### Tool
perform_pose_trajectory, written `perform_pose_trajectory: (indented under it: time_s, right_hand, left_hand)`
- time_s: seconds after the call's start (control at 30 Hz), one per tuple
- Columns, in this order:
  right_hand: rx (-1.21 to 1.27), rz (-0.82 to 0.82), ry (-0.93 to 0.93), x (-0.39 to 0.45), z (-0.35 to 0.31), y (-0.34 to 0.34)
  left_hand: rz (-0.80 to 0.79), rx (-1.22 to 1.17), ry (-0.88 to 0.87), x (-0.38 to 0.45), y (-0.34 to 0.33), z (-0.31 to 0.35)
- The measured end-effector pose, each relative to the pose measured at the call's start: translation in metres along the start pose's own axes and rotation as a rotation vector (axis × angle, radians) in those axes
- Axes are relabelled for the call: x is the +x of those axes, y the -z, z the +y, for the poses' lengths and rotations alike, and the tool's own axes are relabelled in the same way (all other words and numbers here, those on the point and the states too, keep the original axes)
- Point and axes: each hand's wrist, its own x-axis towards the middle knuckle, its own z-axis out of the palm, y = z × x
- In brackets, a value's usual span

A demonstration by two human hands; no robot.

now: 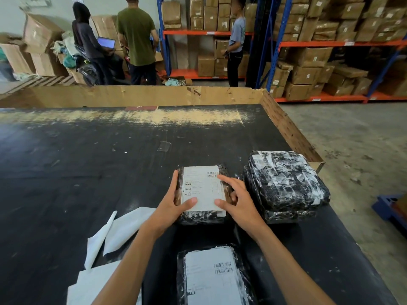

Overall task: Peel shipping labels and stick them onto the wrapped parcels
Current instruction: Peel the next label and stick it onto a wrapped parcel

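Observation:
A small black wrapped parcel [199,216] lies on the black table [88,164] with a white shipping label [201,188] on its top. My left hand [174,203] cups the parcel's left side, thumb lying on the label's near edge. My right hand [237,199] has its forefinger stretched onto the label's right edge and its thumb on the near corner. To the right stands a stack of wrapped parcels [284,183] without a label on top. Close to me lies another wrapped parcel [182,274] bearing a label [213,278].
Peeled white backing sheets [123,230] and more white sheets [97,282] lie at the near left. A cardboard wall [154,95] rims the table's far and right sides. Beyond it are three persons, stacked cartons and blue-orange shelving [330,44].

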Motion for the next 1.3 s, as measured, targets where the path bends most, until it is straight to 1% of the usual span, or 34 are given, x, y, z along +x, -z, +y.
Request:
perform_pose_trajectory:
  time_s: [0.03, 0.1, 0.17, 0.23, 0.33, 0.5, 0.67, 0.8, 0.9, 1.03, 1.2, 1.3]
  right_hand:
    - [0.005, 0.033, -0.01, -0.002, 0.002, 0.001]
    - [0.002, 0.061, -0.11, -0.009, 0.006, 0.0]
    - [-0.006, 0.034, -0.25, -0.019, 0.009, -0.006]
    - [-0.019, 0.002, -0.303, -0.026, 0.01, -0.011]
    - [0.009, -0.008, -0.311, -0.026, 0.006, -0.013]
    - [0.107, -0.008, -0.281, -0.028, -0.006, -0.004]
    - [0.217, 0.021, -0.2, -0.043, -0.022, 0.004]
    - [0.201, -0.014, -0.178, -0.072, -0.041, 0.012]
    - [0.134, -0.062, -0.223, -0.099, -0.042, 0.021]
    - [0.027, -0.15, -0.284, -0.136, -0.044, 0.03]
    - [-0.001, -0.236, -0.331, -0.17, -0.045, 0.036]
    - [-0.038, -0.289, -0.365, -0.185, -0.041, 0.038]
  left_hand:
    - [0.028, -0.009, 0.003, 0.0, 0.0, -0.002]
    - [0.084, -0.042, 0.014, -0.002, -0.002, -0.003]
    - [0.112, -0.081, 0.016, -0.006, -0.008, -0.004]
    - [0.14, -0.085, -0.005, -0.01, -0.014, -0.004]
    - [0.182, -0.131, -0.018, -0.013, -0.019, 0.002]
    - [0.179, -0.103, -0.063, -0.016, -0.022, 0.019]
    - [0.218, -0.001, -0.159, -0.029, -0.019, 0.038]
    - [0.21, 0.005, -0.075, -0.063, -0.017, 0.046]
    - [0.158, -0.028, -0.027, -0.101, -0.025, 0.037]
    - [0.1, 0.0, 0.028, -0.149, -0.037, 0.027]
    - [0.082, 0.013, 0.056, -0.189, -0.053, 0.016]
    - [0.074, 0.066, 0.093, -0.202, -0.059, 0.003]
